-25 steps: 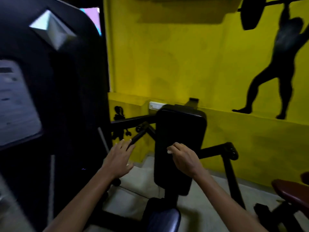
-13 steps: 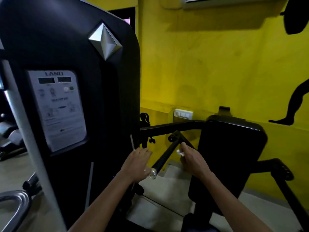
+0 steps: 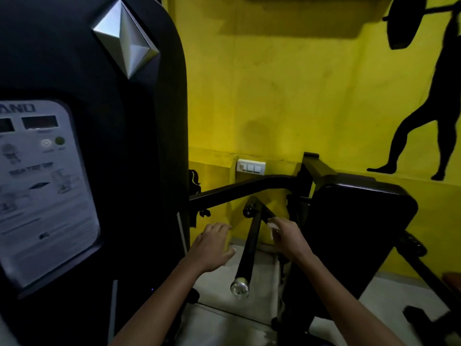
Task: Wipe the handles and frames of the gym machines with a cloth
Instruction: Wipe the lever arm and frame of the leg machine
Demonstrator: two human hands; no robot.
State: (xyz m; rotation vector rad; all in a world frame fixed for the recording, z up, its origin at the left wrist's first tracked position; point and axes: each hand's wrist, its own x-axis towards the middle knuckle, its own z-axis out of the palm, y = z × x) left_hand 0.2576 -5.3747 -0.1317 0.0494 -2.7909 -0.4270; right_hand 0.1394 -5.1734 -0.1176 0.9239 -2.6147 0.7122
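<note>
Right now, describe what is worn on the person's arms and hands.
Nothing that shows: both forearms are bare to the bottom edge of the picture, with no sleeve, watch or band. The left hand and the right hand wear no gloves or visible rings.

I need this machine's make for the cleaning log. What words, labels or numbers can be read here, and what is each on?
"ANU": top of the grey instruction placard on the black machine shroud; its first letter is cut off by the picture's edge.
Blurred heading mid-placard: begins like "SEA", the rest unreadable.
Placard small print and button captions: too blurred.
Two dark display windows: no digits show.
White wall switch plate: no text.
</note>
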